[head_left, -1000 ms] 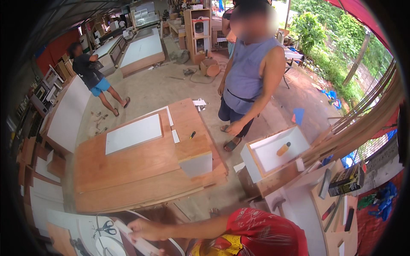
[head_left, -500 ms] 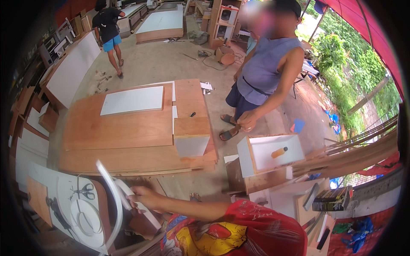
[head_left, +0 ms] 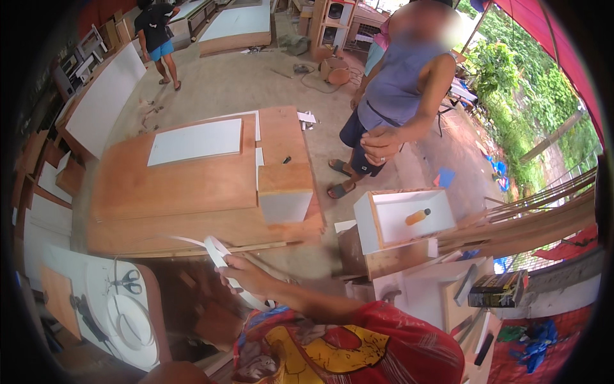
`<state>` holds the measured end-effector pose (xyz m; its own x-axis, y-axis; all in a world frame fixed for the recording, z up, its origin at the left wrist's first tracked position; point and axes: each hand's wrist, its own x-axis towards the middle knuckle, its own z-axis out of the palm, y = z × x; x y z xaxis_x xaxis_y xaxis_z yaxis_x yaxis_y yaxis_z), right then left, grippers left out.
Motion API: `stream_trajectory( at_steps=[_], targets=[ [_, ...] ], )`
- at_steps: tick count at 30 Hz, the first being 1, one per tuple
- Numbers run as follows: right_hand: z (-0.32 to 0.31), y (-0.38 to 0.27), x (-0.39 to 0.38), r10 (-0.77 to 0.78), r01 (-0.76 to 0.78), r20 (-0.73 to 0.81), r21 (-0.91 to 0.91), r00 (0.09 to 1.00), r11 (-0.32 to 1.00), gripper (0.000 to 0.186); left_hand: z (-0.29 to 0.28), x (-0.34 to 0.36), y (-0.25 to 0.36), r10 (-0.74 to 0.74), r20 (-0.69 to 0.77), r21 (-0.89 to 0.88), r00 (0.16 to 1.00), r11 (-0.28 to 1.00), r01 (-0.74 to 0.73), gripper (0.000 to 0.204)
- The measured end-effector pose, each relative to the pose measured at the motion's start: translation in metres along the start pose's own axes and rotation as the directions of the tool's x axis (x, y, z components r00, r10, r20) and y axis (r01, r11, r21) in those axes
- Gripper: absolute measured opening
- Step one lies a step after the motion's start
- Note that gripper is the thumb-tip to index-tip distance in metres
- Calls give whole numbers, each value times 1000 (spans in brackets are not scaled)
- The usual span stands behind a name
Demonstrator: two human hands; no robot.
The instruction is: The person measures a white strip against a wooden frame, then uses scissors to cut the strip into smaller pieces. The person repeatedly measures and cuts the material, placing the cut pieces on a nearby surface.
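Note:
My right hand is closed around a loose coil of white edging strip. A blurred free end of the strip sticks out to the left, above the edge of the wooden panels. To the left lies a white board bearing a flat roll of white strip, a pair of scissors and a dark tool that I cannot make out. Bare skin shows at the bottom edge, perhaps my left arm, but my left hand is out of sight.
A low stack of brown panels with a white panel and a box lies ahead. A co-worker stands to the right, behind an open white box holding an orange bottle. Another person is far left.
My right hand has moved right with the coil. The long strip that curved down over the left board has swung up and away. The co-worker's hand has risen; the far person has moved away.

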<state>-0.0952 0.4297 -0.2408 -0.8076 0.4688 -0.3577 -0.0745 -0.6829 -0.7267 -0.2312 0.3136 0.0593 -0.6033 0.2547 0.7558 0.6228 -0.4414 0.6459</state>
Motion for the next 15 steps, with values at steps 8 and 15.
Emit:
stream_trajectory(
  at_steps=[8, 15],
  targets=[
    [-15, 12, 1, -76, 77, 41, -18, 996, 997, 29, 142, -3, -44, 67, 576, 199, 814, 955, -219, 15],
    [-29, 3, 1, -107, 102, -102, -61, 989, 993, 26, 272, -57, -69, 85, 780, -6, 620, 992, -128, 16]
  ],
)
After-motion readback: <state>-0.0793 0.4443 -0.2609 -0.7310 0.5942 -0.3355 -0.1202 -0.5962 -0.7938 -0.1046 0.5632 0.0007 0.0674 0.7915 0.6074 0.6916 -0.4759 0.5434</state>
